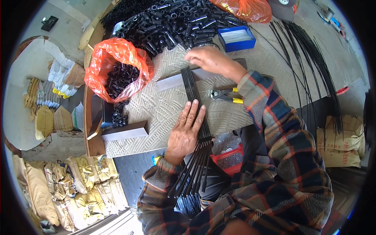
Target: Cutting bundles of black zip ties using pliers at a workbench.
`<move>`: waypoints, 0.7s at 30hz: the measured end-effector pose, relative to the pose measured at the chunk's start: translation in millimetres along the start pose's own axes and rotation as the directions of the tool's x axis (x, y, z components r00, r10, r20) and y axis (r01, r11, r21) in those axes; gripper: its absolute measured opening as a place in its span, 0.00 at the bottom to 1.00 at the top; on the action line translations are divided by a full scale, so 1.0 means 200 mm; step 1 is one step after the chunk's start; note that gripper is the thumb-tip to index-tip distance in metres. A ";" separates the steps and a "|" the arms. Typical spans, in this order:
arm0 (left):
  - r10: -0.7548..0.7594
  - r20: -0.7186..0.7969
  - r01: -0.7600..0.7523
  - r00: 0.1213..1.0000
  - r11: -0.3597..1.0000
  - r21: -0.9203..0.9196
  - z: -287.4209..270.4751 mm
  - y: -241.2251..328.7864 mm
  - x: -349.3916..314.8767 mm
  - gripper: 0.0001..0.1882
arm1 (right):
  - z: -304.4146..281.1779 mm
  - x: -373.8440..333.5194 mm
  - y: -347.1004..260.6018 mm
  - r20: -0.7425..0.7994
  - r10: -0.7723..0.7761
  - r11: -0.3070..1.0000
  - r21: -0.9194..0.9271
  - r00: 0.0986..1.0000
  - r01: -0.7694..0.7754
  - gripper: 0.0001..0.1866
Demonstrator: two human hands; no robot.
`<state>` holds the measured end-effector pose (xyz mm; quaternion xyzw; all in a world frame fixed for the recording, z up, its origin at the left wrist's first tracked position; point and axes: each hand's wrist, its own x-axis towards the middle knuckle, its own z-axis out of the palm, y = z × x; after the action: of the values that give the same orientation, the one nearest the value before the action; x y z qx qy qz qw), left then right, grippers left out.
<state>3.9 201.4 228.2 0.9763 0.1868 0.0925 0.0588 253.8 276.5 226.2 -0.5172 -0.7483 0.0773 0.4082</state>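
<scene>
My left hand (184,131) lies flat, fingers stretched, over a row of thin black rods (190,88) on the textured tabletop (156,105). The rods' near ends fan out past the table edge, above my lap. Beside their far tips is my right hand (209,58), its fingers curled and pressed together; whatever they pinch, if anything, is too small to tell. Under the rods runs a grey metal bar (168,82). Cutting pliers with yellow handles (223,96) rest right of the row, near some thin clipped bits.
Black tubular parts (172,27) are heaped at the back. A red plastic bag (137,49) of small black pieces stands left, another bar (125,131) nearer. A blue box (239,46) and long black rods (321,66) lie right. A red container (231,159) sits below the edge.
</scene>
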 end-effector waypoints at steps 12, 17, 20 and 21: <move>0.043 0.016 -0.041 0.999 0.991 -0.128 -0.03 0.05 -0.04 0.51 | -0.62 -0.11 0.39 -0.019 0.318 0.704 -0.665 0.948 -0.250 0.05; 0.053 -0.031 -0.056 0.998 0.992 -0.115 -0.02 0.08 -0.04 0.50 | -0.62 -0.11 0.34 -0.208 0.200 0.604 -0.743 0.957 -0.288 0.07; 0.036 -0.046 -0.041 0.998 0.992 -0.118 -0.02 0.07 -0.05 0.50 | -0.41 -0.06 0.11 -0.139 0.082 0.731 -0.664 0.987 -0.154 0.09; 0.051 -0.047 -0.056 0.998 0.991 -0.119 -0.02 0.08 -0.04 0.50 | -0.32 -0.07 0.11 -0.088 -0.027 0.861 -0.509 0.996 -0.021 0.09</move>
<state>1.9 184.3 232.8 0.9733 0.1560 0.1267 0.1110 315.4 254.9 250.0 -0.6085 -0.7234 -0.1474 0.2911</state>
